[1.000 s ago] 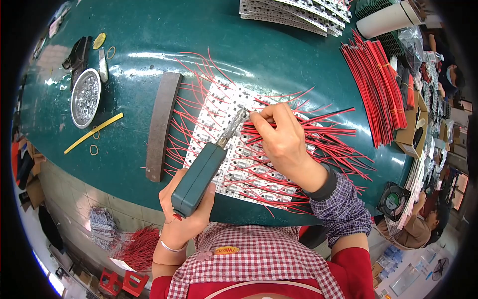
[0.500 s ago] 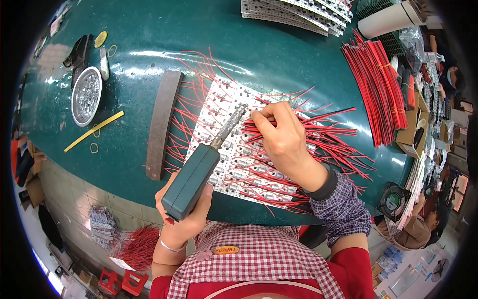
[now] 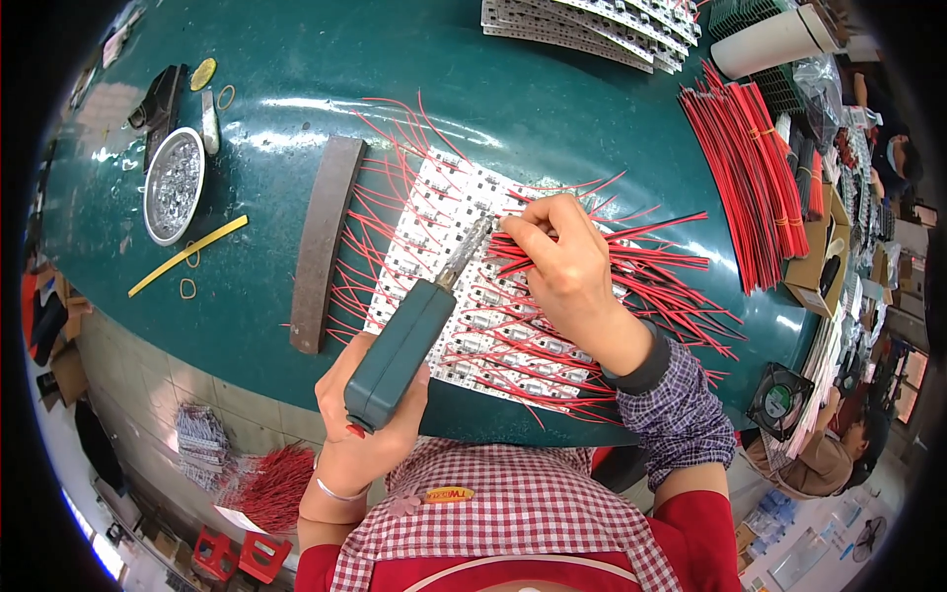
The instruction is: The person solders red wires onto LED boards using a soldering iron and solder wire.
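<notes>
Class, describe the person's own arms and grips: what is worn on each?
The left grip is gloveless, with a thin silver-coloured bangle at its wrist. The right grip is gloveless too, with a dark cuff at its wrist ending a gathered, purple-and-white checked oversleeve. Red sleeves show higher up both arms.

At upper left you're catching a round yellow piece (image 3: 203,74), with a rubber band (image 3: 226,97) lying just beside it. Below, a yellow strip (image 3: 174,265) is slanting across your green table (image 3: 247,59). Upper right, a white cylinder (image 3: 772,46) is gleaming. Lower right, a black-framed fan (image 3: 780,400) is resting near a brown-clad co-worker (image 3: 821,456); lower left, red stools (image 3: 264,560) are standing.
</notes>
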### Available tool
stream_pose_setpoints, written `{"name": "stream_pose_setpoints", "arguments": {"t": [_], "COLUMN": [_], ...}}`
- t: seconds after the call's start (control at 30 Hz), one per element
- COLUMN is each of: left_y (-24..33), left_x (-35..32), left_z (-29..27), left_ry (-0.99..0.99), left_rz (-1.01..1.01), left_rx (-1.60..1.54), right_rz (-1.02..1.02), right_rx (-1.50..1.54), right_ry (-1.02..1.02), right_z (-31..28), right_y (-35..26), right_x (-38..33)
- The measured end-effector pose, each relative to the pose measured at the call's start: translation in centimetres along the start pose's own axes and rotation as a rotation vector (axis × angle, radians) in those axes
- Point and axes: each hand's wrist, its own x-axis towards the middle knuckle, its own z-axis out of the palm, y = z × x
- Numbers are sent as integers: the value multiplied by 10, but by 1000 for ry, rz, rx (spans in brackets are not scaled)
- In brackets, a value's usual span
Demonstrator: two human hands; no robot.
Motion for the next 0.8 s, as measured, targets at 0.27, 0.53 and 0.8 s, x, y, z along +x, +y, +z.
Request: {"name": "stream_pose_setpoints", "arguments": {"t": [0.27,0.53,0.8], "left_y": [8,4,9], "left_x": [-1,-1,-2], "left_z": [2,3,2], "left_ry": [54,4,30], "left_rz": [-78,-38,-93], "left_rx": [-100,-6,-97], "right_rz": [-19,-13,-51], "right_rx": [-24,9,-42], "right_ry": [-9,-1,-40], "right_z": [-2,-1,-3], "right_y": [-1,0,0], "right_x": [2,1,2]}}
